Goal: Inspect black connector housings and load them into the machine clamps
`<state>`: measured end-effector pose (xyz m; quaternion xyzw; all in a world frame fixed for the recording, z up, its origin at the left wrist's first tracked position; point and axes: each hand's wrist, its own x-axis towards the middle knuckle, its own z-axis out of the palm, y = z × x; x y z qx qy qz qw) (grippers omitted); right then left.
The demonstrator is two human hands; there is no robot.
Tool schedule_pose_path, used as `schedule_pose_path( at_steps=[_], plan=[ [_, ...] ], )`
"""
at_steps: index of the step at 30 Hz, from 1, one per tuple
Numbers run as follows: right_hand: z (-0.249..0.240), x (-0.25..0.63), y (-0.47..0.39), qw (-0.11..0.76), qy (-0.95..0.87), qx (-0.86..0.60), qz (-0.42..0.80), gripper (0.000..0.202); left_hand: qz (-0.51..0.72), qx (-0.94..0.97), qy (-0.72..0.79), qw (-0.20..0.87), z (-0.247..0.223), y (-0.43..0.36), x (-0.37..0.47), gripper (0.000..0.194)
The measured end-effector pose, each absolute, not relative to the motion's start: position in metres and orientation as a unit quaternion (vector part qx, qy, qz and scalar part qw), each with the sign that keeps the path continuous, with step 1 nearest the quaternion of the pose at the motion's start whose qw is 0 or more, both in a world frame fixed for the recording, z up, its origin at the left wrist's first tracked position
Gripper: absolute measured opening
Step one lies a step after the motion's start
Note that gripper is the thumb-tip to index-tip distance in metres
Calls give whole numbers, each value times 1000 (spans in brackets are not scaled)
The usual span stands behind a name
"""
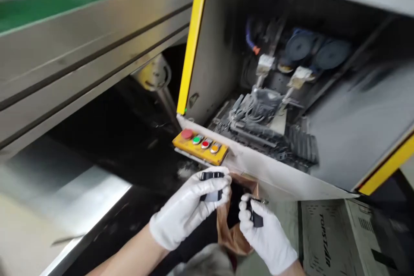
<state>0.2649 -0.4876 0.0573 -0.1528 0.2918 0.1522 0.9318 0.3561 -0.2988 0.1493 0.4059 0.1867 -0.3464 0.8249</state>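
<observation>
My left hand (pixel 194 202), in a white glove, is closed around a small black block-shaped part (pixel 213 196) with a greyish face. Lower and to the right, my right hand (pixel 265 233), also white-gloved, pinches a smaller black part (pixel 257 219) between thumb and fingers. The two hands are apart, in front of the machine's lower edge. Just above my left hand sits a yellow control box (pixel 200 148) with a red mushroom button and green, red and orange buttons. The exact kind of either black part cannot be made out.
Behind the panel is an open machine chamber (pixel 213 64) with a fixture (pixel 258 112) and blue round units (pixel 300 45). Yellow strips (pixel 193 47) edge the opening. A conveyor (pixel 97 30) runs at left. Below are a brown bag (pixel 237 239) and a cardboard box (pixel 326 237).
</observation>
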Motion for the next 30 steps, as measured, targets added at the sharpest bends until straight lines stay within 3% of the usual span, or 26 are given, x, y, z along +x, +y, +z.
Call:
schedule_pose_path(
  at_steps=[3,5,8,12,14,18,21,30],
  plan=[
    [116,296,-539,948,190,-255,-13,28,-271,465,-40,842,195,-334,418,12],
    [169,331,-578,891,85,-391,-216,25,-203,463,-140,851,226,-366,466,13],
    [233,410,-630,832,23,-437,-341,22,-55,468,-217,855,261,-422,543,14],
    [265,526,-670,617,-13,-595,-515,15,109,518,-250,811,278,-481,629,15],
    [266,565,-677,588,-9,-631,-505,17,121,553,-266,780,276,-496,655,15],
    [256,594,-677,643,34,-664,-379,25,-3,591,-294,751,258,-505,680,17],
    [252,592,-672,655,30,-665,-357,32,-57,577,-321,748,247,-505,686,21],
    [242,591,-663,622,-27,-683,-381,22,5,575,-346,742,243,-502,676,14]
  ],
)
